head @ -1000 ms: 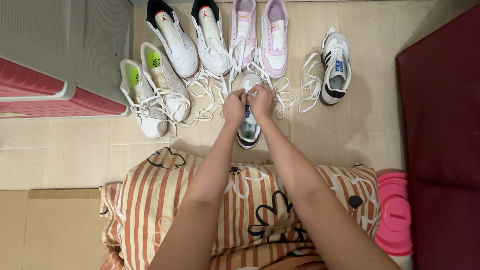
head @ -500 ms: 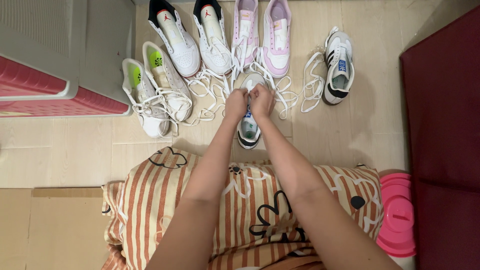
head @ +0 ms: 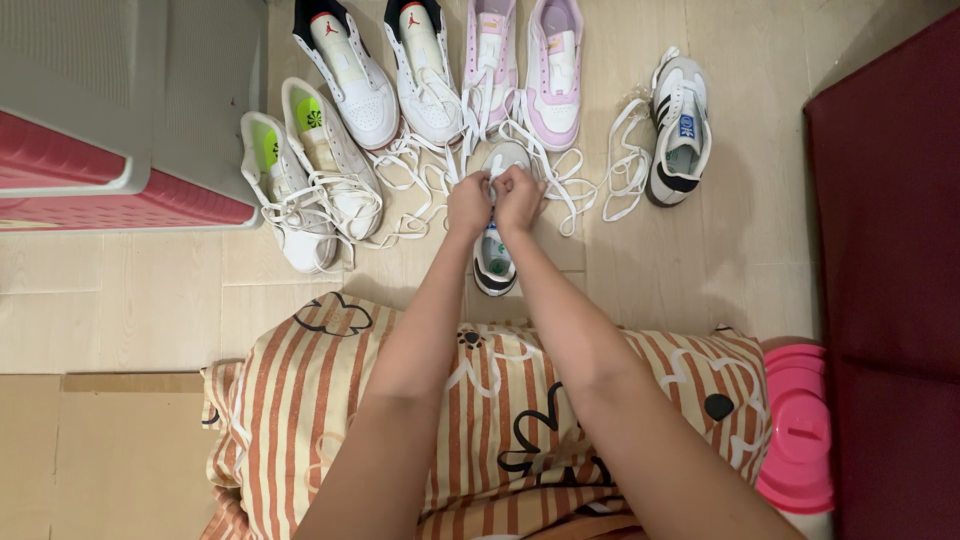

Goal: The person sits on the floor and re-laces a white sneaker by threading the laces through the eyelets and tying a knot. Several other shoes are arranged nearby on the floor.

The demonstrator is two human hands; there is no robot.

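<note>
A striped orange cushion (head: 300, 400) fills the lower centre, one pink stool (head: 800, 425) at lower right. Eight sneakers lie on the floor (head: 130, 290) — seven along the top, one at centre. Both hands meet over that centre sneaker (head: 493, 262): the left hand (head: 468, 204) and right hand (head: 519, 198) are pinched together on its white laces (head: 560, 195) — fingers closed.

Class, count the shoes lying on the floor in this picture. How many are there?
7: two green-insoled, two white-and-black, two pink, one striped at right. An eighth may sit under the hands.
</note>
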